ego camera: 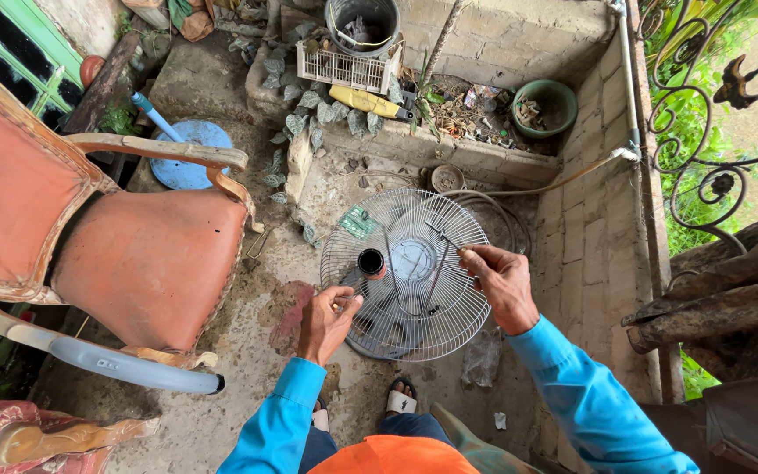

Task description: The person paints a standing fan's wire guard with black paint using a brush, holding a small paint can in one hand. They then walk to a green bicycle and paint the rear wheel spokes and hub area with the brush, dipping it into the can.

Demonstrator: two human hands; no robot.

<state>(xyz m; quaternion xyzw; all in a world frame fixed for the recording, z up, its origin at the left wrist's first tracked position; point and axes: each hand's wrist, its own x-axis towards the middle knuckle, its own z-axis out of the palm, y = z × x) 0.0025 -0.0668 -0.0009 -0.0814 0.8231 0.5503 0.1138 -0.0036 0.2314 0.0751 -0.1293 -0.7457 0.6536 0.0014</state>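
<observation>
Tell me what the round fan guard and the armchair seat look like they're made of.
Fan guard: thin metal wire, silvery grey, judging by the fine radial spokes you can see through; both hands grip it. Armchair seat: orange-brown upholstery, probably leather or vinyl given its smooth sheen, frayed along the edges.

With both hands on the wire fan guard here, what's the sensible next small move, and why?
Probably steady the fan guard with the left hand, which pinches its near rim, while the right hand works the thin tool it holds at the wires. The guard sits loosely over the fan base and could shift.
</observation>
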